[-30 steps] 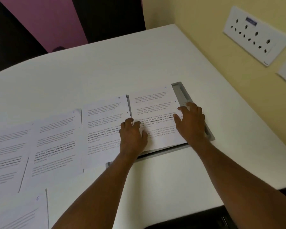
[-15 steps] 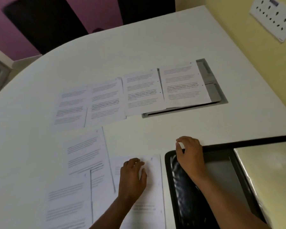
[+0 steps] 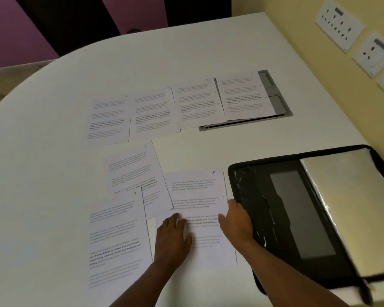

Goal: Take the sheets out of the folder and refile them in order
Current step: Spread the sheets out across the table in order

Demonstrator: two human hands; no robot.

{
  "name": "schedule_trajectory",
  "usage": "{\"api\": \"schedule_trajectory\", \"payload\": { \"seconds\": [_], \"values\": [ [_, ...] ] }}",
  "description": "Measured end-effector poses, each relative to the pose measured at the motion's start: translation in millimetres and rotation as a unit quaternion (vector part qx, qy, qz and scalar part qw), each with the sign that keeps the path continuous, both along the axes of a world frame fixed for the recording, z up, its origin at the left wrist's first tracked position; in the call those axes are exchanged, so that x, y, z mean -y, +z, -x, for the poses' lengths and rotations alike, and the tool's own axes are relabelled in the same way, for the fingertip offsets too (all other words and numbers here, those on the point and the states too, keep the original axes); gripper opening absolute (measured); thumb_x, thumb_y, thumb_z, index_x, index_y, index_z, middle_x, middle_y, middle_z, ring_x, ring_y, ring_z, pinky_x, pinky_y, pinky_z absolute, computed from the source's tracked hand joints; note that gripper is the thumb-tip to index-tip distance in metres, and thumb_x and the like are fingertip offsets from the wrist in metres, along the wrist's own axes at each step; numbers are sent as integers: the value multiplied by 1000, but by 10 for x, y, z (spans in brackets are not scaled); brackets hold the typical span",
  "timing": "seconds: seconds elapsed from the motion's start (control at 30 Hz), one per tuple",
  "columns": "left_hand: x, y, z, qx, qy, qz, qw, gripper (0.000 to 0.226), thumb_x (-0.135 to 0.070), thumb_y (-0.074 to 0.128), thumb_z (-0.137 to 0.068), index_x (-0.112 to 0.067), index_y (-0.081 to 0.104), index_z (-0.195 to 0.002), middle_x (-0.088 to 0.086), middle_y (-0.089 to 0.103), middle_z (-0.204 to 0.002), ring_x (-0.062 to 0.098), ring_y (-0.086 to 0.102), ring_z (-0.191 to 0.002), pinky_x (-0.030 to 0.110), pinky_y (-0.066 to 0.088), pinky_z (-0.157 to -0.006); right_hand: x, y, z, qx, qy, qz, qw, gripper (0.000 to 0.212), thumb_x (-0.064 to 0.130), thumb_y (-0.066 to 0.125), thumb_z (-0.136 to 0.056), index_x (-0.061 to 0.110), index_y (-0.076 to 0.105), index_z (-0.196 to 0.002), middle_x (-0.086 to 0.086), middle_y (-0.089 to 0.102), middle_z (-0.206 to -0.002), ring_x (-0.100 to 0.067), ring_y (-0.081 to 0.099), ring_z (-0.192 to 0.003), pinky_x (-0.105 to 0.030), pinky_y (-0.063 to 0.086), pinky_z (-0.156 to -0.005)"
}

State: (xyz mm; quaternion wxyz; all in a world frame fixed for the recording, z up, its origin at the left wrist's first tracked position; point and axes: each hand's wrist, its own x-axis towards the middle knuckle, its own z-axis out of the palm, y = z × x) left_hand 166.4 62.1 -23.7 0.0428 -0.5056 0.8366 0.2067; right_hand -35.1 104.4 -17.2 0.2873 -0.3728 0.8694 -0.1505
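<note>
Both hands are now lying on the sheet marked 5 (image 3: 197,196), while half a second ago the right one was resting on the corner of the folder. Going from the left, two sheets are lying overlapped near the table (image 3: 53,107) edge, and behind them a row of four sheets (image 3: 182,105) is waiting, probably spread out so the written numbers can be compared. The left hand (image 3: 172,237) is pressing flat on the sheet, fingers relaxed and gripping nothing, perhaps to stop it from sliding. The right hand (image 3: 236,220) is touching the right edge of the sheet; I cannot tell if it is pinching it. The black folder (image 3: 297,209) is lying open just beside, ready for refiling.
</note>
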Motion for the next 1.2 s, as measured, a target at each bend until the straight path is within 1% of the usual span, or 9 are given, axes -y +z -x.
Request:
{"api": "schedule_trajectory", "payload": {
  "seconds": [0.1, 0.23, 0.33, 0.47, 0.67, 0.8, 0.9, 1.1, 1.2],
  "values": [
    [-82, -30, -134, 26, -24, -4, 999, 57, -48, 64, -79, -20, 57, -128, 5, 47, -144, 28, 50, -125, 42, 46, -97, -24, 11, -160, 20, -67, -11, 998, 42, 31, 71, -86, 14, 51, -119, -5, 61, -116, -21, 63, -100, -31, 58, -73],
    [-104, -10, -164, 35, -52, -14, 998, 64, -51, 51, -90, -22, 36, -145, 2, 21, -158, 24, 26, -141, 37, 28, -111, -51, 40, -279, 25, -111, 13, 993, 24, 31, 66, -91, 14, 54, -104, -3, 66, -102, -18, 67, -86, -27, 56, -65],
    [-65, 16, -200, 27, -65, -24, 997, 63, -51, 51, -90, -22, 35, -144, 1, 19, -158, 23, 24, -141, 36, 27, -111, -76, 94, -304, 29, -141, 29, 989, 16, 27, 64, -92, 13, 58, -87, -4, 68, -89, -16, 65, -75, -30, 58, -65],
    [-20, -6, -272, 7, -52, -37, 998, 62, -50, 52, -91, -22, 36, -144, 2, 24, -156, 23, 27, -140, 34, 33, -110, -126, 201, -178, 63, -167, 47, 983, 28, 21, 68, -90, 16, 52, -67, -4, 68, -79, -14, 64, -66, -23, 52, -56],
    [92, 138, -171, -110, 55, -70, 990, 58, -43, 57, -92, -16, 43, -142, 3, 40, -148, 20, 44, -129, 31, 43, -102, -163, 479, 120, 141, -190, 90, 967, 17, 21, 66, -92, 10, 65, -79, 1, 70, -79, -14, 68, -70, -31, 58, -66],
    [301, 414, 136, -241, 183, -170, 938, 62, -42, 62, -91, -17, 41, -144, 2, 48, -145, 21, 57, -119, 35, 46, -101, -192, 754, 424, 223, -196, 154, 942, 13, 22, 63, -93, 12, 69, -87, 1, 74, -87, -15, 72, -78, -29, 56, -69],
    [485, 566, 398, -304, 221, -246, 893, 59, -35, 65, -91, -23, 42, -144, 1, 57, -136, 19, 59, -114, 36, 48, -99, -213, 931, 657, 280, -192, 170, 925, 15, 26, 59, -96, 14, 68, -94, 2, 75, -90, -15, 72, -83, -26, 51, -69],
    [757, 800, 1006, -343, 218, -198, 892, 56, -18, 66, -91, -32, 41, -140, -2, 57, -109, 7, 57, -92, 24, 44, -81, -61, 1106, 1285, 241, -193, 186, 933, 17, 25, 56, -98, 17, 66, -87, 4, 74, -87, -13, 71, -80, -27, 54, -70],
    [869, 868, 1337, -351, 182, -189, 899, 61, -11, 62, -92, -35, 35, -142, -3, 57, -111, 12, 59, -97, 26, 48, -80, 106, 1165, 1614, 201, -182, 202, 941, 15, 20, 57, -98, 14, 65, -87, 3, 70, -86, -9, 67, -75, -17, 49, -59]
  ]
}}
